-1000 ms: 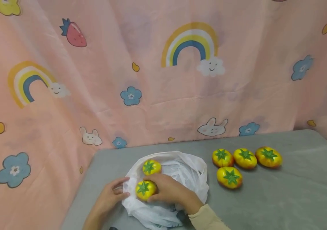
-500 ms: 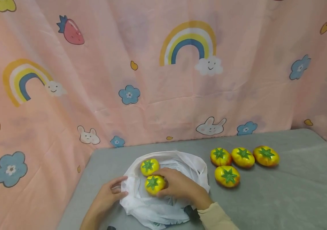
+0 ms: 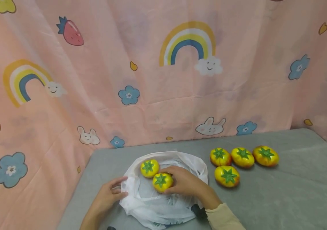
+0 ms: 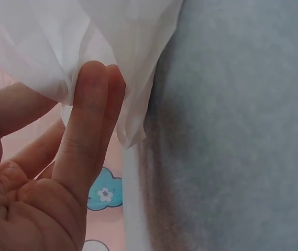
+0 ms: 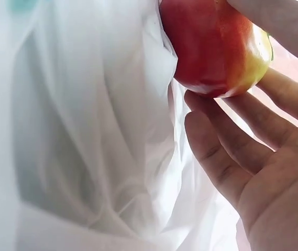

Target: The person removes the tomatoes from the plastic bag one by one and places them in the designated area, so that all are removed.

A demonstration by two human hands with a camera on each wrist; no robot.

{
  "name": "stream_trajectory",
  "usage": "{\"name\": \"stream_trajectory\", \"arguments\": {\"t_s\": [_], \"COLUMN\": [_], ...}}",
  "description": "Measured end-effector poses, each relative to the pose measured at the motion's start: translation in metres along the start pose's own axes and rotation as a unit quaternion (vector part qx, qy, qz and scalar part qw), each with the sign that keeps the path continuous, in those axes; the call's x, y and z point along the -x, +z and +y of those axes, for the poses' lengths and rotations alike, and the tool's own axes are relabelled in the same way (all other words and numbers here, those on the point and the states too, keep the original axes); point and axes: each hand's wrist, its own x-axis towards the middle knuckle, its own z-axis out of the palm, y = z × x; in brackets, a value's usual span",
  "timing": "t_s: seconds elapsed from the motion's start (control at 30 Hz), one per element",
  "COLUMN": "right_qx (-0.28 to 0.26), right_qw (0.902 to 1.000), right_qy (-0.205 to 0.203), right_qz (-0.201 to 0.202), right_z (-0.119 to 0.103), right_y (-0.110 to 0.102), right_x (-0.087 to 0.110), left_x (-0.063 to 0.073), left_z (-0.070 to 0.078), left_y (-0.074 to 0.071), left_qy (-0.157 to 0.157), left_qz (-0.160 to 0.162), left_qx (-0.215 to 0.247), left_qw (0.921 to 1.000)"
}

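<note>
A white plastic bag (image 3: 140,207) lies with its mouth spread wide on the table. At its left rim, my left hand (image 3: 107,193) holds the thin film between thumb and fingers; the left wrist view shows the bag (image 4: 133,42) at the fingertips. Over the bag's opening, my right hand (image 3: 187,183) grips a yellow fruit (image 3: 161,182) with a green star-shaped top. The right wrist view shows this fruit's red underside (image 5: 201,47), with thumb and fingers around it. Another such fruit (image 3: 149,168) sits inside the bag, just to the left and farther back.
Several matching fruits (image 3: 227,176) stand grouped on the grey table (image 3: 289,191) right of the bag. A pink curtain (image 3: 157,108) with rainbows and flowers hangs behind the table. A black wrist device (image 3: 198,211) sits by the right sleeve.
My right hand has moved to the right and slightly back with the gripped fruit, still over the bag. The left hand stays at the left rim. The other fruits have kept their places.
</note>
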Motion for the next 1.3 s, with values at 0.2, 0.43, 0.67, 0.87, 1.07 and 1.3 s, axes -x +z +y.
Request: {"name": "stream_trajectory", "arguments": {"t_s": [0.2, 0.43, 0.67, 0.87, 1.07, 1.3], "right_qx": [0.002, -0.009, -0.016, -0.018, -0.027, -0.017], "right_qw": [0.9998, 0.9995, 0.9981, 0.9949, 0.9932, 0.9934], "right_qy": [0.017, 0.027, 0.040, 0.062, 0.077, 0.066], "right_qz": [-0.007, 0.012, 0.045, 0.078, 0.083, 0.093], "right_z": [0.002, 0.002, -0.005, -0.005, -0.005, -0.005], "right_y": [-0.001, -0.005, -0.016, -0.026, -0.032, -0.037], "right_x": [0.003, 0.007, 0.021, 0.035, 0.038, 0.036], "left_x": [0.000, 0.000, 0.001, 0.001, 0.002, 0.003], "left_z": [-0.002, -0.002, -0.003, -0.003, -0.002, -0.001], "left_y": [0.000, 0.001, 0.002, 0.001, 0.000, -0.002], "left_qy": [0.002, 0.007, 0.004, 0.007, 0.013, 0.008], "left_qz": [-0.001, 0.000, 0.003, -0.001, -0.001, 0.002], "left_qx": [0.002, 0.005, 0.007, 0.018, 0.028, 0.039], "left_qw": [1.0000, 1.0000, 1.0000, 0.9998, 0.9995, 0.9992]}}
